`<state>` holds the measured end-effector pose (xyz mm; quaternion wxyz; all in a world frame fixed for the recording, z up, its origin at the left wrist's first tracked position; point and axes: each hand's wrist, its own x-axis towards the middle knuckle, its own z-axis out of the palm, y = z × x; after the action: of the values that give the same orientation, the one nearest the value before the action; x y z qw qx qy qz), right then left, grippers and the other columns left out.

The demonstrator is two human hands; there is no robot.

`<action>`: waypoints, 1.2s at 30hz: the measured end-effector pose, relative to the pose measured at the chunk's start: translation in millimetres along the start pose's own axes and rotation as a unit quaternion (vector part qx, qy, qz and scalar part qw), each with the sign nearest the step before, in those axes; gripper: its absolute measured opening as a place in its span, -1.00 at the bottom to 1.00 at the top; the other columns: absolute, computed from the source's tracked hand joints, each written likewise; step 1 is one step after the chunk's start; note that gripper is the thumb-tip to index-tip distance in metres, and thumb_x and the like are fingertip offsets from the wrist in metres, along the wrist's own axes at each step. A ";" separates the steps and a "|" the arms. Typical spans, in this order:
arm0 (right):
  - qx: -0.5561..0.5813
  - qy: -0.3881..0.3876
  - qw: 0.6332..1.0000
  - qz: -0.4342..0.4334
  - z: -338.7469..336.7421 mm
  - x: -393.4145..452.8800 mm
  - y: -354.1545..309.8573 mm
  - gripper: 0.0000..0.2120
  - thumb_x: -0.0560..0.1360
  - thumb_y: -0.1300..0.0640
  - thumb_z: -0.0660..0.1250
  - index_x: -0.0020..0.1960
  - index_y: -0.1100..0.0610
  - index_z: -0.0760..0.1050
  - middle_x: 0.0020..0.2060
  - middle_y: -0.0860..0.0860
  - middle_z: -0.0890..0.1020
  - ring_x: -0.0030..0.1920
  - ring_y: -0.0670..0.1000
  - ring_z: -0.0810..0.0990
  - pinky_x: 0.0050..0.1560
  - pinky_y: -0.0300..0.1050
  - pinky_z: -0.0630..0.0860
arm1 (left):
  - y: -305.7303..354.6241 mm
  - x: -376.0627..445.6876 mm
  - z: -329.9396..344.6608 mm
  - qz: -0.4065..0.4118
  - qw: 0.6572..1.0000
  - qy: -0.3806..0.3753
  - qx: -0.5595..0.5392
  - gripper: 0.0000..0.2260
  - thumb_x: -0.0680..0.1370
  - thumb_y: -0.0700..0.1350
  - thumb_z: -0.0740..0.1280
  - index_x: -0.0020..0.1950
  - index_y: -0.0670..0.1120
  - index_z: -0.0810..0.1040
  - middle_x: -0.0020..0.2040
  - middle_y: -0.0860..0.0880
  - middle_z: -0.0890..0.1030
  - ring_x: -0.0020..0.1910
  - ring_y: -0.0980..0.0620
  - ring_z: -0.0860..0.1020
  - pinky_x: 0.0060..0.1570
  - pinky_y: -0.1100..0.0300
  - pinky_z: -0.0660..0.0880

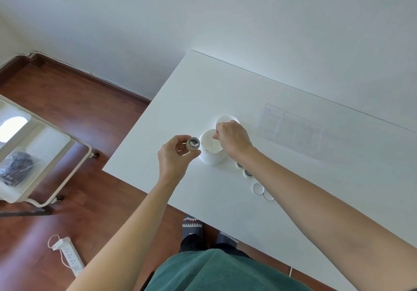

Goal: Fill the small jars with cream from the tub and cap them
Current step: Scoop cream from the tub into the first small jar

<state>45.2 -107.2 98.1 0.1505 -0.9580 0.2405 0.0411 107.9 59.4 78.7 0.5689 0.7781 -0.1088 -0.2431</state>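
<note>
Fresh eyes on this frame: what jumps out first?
The two hands over the white table's left end: the left hand holds a small jar tilted toward the open cream tub, and the right hand reaches into the tub. Two loose caps lie nearer the person.

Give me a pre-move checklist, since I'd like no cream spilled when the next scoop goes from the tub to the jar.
1. Jar held firmly: ok, the left hand grips it by its side.
2. Jar mouth open and facing the tub: ok, uncapped, tilted toward it, some cream already inside.
3. Jar close to the tub: ok, right beside its rim.
4. Tub open: ok, its lid lies behind it.
5. Tool loaded with cream: cannot tell, the right hand pinches something thin over the tub, its tip unclear.
6. Caps within reach: ok, two lie on the table near two more jars.
</note>
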 end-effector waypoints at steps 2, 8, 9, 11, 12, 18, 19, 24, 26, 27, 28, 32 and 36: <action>0.005 -0.019 1.000 0.012 4.0 3.1 0.3 -0.61 0.60 0.21 0.23 -0.37 0.15 0.21 -0.30 0.14 0.51 -0.22 0.09 0.38 -0.28 -0.06 0.36 | -0.2 0.2 -0.5 -0.002 1.000 -0.001 -0.001 -0.67 0.34 -0.29 0.59 -0.06 0.07 0.64 -0.13 0.08 0.72 -0.14 0.09 0.69 -0.18 0.39 0.54; 0.076 -0.032 0.994 0.073 7.0 4.2 -0.8 -0.66 0.60 0.17 0.22 -0.33 0.18 0.27 -0.33 0.11 0.45 -0.25 0.10 0.40 -0.30 -0.10 0.32 | -0.5 2.2 0.5 -0.004 1.000 -0.006 0.001 -0.68 0.34 -0.28 0.58 -0.05 0.05 0.64 -0.12 0.07 0.72 -0.14 0.11 0.69 -0.18 0.38 0.54; 0.090 -0.028 0.992 0.083 7.1 4.4 0.5 -0.61 0.60 0.17 0.22 -0.38 0.16 0.22 -0.38 0.09 0.42 -0.29 0.11 0.40 -0.32 -0.10 0.31 | -0.6 2.5 0.8 -0.006 1.000 -0.006 0.002 -0.68 0.34 -0.28 0.58 -0.05 0.06 0.64 -0.12 0.08 0.72 -0.15 0.11 0.69 -0.19 0.38 0.54; 0.114 -0.011 0.988 0.105 6.5 4.0 4.0 -0.54 0.59 0.18 0.23 -0.43 0.13 0.13 -0.48 0.04 0.31 -0.36 0.11 0.36 -0.35 -0.13 0.27 | -1.1 3.0 1.4 -0.007 1.000 -0.008 0.003 -0.69 0.34 -0.28 0.58 -0.05 0.05 0.64 -0.13 0.08 0.72 -0.14 0.11 0.69 -0.18 0.36 0.55; 0.125 -0.002 0.985 0.116 5.9 3.4 5.9 -0.53 0.58 0.18 0.25 -0.44 0.13 0.13 -0.51 0.03 0.30 -0.37 0.11 0.35 -0.35 -0.14 0.26 | -1.3 3.2 1.7 -0.007 1.000 -0.009 0.004 -0.69 0.34 -0.28 0.58 -0.04 0.05 0.65 -0.12 0.08 0.73 -0.14 0.11 0.69 -0.17 0.36 0.55; 0.235 0.024 0.951 0.201 2.4 1.3 22.4 -0.65 0.54 0.19 0.29 -0.39 0.23 0.32 -0.49 0.12 0.38 -0.38 0.10 0.37 -0.34 -0.16 0.31 | -1.3 3.6 2.5 0.000 1.000 -0.009 0.010 -0.68 0.34 -0.28 0.58 -0.05 0.07 0.65 -0.13 0.09 0.72 -0.14 0.11 0.69 -0.17 0.41 0.53; 0.254 0.025 0.943 0.214 1.8 0.6 24.8 -0.66 0.54 0.19 0.29 -0.38 0.24 0.35 -0.49 0.15 0.40 -0.38 0.09 0.37 -0.33 -0.14 0.34 | -1.2 4.0 2.5 0.001 1.000 -0.009 0.013 -0.68 0.34 -0.28 0.58 -0.05 0.07 0.64 -0.13 0.09 0.72 -0.14 0.11 0.69 -0.16 0.40 0.54; 0.320 0.030 0.906 0.276 -2.2 -2.7 35.7 -0.72 0.53 0.16 0.30 -0.29 0.31 0.52 -0.36 0.25 0.54 -0.33 0.05 0.44 -0.36 -0.18 0.34 | -0.5 4.4 3.5 0.003 0.999 -0.016 0.029 -0.68 0.35 -0.28 0.57 -0.05 0.07 0.64 -0.14 0.08 0.71 -0.14 0.07 0.68 -0.16 0.39 0.54; 0.332 0.033 0.898 0.287 -5.7 -3.5 39.4 -0.70 0.53 0.15 0.30 -0.30 0.32 0.50 -0.35 0.15 0.50 -0.33 0.03 0.43 -0.37 -0.18 0.32 | 0.5 4.8 5.2 0.007 0.999 -0.019 0.039 -0.69 0.35 -0.27 0.56 -0.05 0.08 0.64 -0.15 0.08 0.70 -0.15 0.07 0.67 -0.18 0.40 0.53; 0.338 0.038 0.895 0.290 -7.9 -3.9 41.1 -0.68 0.53 0.14 0.30 -0.28 0.37 0.48 -0.35 0.14 0.50 -0.33 0.03 0.43 -0.36 -0.18 0.32 | 1.1 5.3 6.4 0.009 0.999 -0.021 0.045 -0.69 0.35 -0.27 0.56 -0.05 0.08 0.64 -0.16 0.09 0.70 -0.16 0.08 0.67 -0.19 0.42 0.52; 0.344 0.045 0.892 0.290 -10.2 -4.3 42.8 -0.66 0.53 0.14 0.30 -0.24 0.42 0.50 -0.35 0.13 0.52 -0.33 0.03 0.43 -0.37 -0.18 0.33 | 1.9 5.9 7.9 0.011 0.998 -0.022 0.052 -0.70 0.35 -0.26 0.57 -0.04 0.06 0.65 -0.16 0.09 0.69 -0.16 0.08 0.66 -0.20 0.44 0.51; 0.357 0.067 0.890 0.275 -23.9 -7.2 44.4 -0.71 0.54 0.12 0.30 -0.25 0.29 0.60 -0.41 0.00 0.59 -0.41 -0.06 0.47 -0.51 -0.31 0.32 | 5.0 8.9 15.5 0.023 0.997 -0.025 0.071 -0.70 0.35 -0.29 0.56 0.00 -0.01 0.66 -0.12 0.08 0.69 -0.16 0.08 0.63 -0.20 0.46 0.49; 0.364 0.081 0.891 0.259 -34.3 -8.7 42.5 -0.73 0.53 0.13 0.31 -0.27 0.24 0.60 -0.46 -0.04 0.55 -0.52 -0.14 0.40 -0.63 -0.46 0.22 | 9.4 11.4 24.0 0.017 0.996 -0.030 0.076 -0.69 0.34 -0.30 0.55 0.02 -0.03 0.65 -0.13 0.06 0.68 -0.17 0.08 0.63 -0.19 0.42 0.53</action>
<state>17.7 -149.5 120.7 0.4527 -0.7397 0.4897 -0.0894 106.6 31.3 79.0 0.5082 0.8096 -0.1574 -0.2481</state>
